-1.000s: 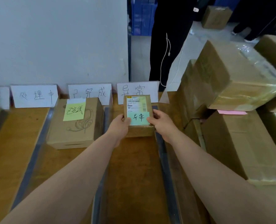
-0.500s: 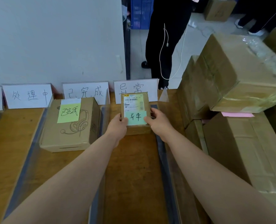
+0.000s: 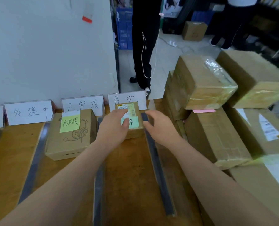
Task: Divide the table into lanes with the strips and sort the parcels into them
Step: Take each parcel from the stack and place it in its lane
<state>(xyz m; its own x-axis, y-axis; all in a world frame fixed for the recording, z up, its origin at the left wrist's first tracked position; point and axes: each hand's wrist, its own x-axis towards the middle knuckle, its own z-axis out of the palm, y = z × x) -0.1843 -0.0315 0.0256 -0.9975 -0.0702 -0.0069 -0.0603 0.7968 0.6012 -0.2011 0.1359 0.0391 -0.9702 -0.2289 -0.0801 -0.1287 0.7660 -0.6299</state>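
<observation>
The lanes look laid out: dark strips [image 3: 158, 168] run front to back across the wooden table [image 3: 4, 160], and each lane has a white card standing at its far end; two parcels sit sorted, while a stack of parcels [image 3: 217, 136] at the right edge awaits sorting, so I judge the job well short of half done; the small parcel [image 3: 135, 110] lies flat at the far end of the rightmost lane, just in front of the card reading "异常" [image 3: 125, 99], and its mint note [image 3: 133, 122] carries the same word, half hidden by fingers; the left hand [image 3: 114, 126] hangs over its near left corner and the right hand [image 3: 158, 126] is just beside its right edge, both with loosely spread fingers that hold nothing, though whether the left fingertips touch the cardboard is hard to tell from this angle; the larger parcel [image 3: 70, 141], printed with a headset drawing, sits in the next lane under the card "已完成" [image 3: 83, 106], and its yellow-green note [image 3: 70, 123] seems to say the same in scrawl; the lane marked "处理中" [image 3: 28, 112] shows no parcel; the small parcel's barcode label [image 3: 127, 107] and the white shipping label [image 3: 269, 129] on a box at the right are too small to read; a pink slip [image 3: 204, 110] pokes out of the stack.
</observation>
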